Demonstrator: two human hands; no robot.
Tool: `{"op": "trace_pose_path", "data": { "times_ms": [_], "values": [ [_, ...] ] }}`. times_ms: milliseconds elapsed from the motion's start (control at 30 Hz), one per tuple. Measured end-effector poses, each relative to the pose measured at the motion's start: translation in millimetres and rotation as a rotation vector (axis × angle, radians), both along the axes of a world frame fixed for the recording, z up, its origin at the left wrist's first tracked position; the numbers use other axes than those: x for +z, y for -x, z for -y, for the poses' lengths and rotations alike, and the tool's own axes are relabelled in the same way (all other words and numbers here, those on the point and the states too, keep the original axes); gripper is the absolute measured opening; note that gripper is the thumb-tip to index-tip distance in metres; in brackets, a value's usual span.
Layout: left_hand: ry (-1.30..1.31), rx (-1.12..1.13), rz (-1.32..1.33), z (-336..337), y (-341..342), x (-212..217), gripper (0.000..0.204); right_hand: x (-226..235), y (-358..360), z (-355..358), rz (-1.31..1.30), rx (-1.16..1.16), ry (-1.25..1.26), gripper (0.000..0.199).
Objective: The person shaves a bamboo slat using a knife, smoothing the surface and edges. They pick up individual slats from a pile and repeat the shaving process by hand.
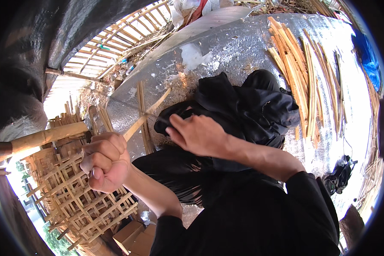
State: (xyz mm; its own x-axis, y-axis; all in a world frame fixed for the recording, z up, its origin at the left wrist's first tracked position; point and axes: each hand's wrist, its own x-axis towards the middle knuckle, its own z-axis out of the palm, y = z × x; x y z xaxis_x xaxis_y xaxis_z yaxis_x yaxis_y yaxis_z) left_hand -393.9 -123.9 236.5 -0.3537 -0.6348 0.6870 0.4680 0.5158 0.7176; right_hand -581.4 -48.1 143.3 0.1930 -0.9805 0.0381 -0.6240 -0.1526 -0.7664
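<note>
My left hand is closed in a fist around one end of a bamboo strip. The pale, flat strip slants up and away from the fist, its far end free. To its right, my right hand is closed on what looks like a knife; the handle is mostly hidden in the fingers. Its thin dark blade reaches leftward and crosses the strip around its middle. Whether the edge bites into the bamboo cannot be made out. Both hands are above my black-clad legs.
Split bamboo strips lie in a long pile at the right on a silvery sheet. A few more strips lie beyond the left hand. Woven bamboo lattice and a bamboo pole stand at the left. A cardboard box is below.
</note>
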Motion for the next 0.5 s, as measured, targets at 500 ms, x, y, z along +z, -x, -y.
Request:
{"op": "trace_pose_path", "data": {
  "times_ms": [500],
  "values": [
    [-0.007,-0.01,-0.007,12.5,-11.6,5.1,0.036,-81.3,-7.8,14.4,-0.021,-0.139,0.044,0.031]
  ]
}}
